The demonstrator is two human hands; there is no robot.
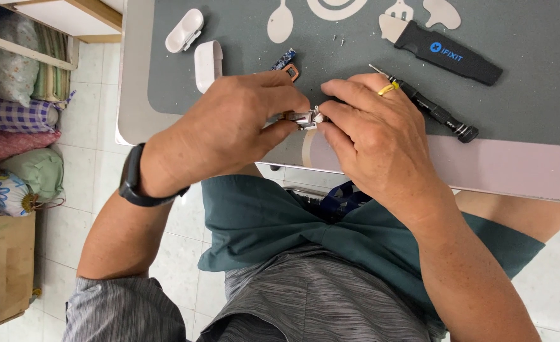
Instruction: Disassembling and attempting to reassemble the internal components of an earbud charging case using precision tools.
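Shiny metal part (304,118) pinched between left hand (229,123) and right hand (372,136) grips, above grey mat (514,38).

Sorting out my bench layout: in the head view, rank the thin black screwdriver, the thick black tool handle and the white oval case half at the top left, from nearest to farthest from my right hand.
1. Thin black screwdriver: under the right hand.
2. Thick black tool handle: above, to the right.
3. White oval case half: top left, beyond the left hand.
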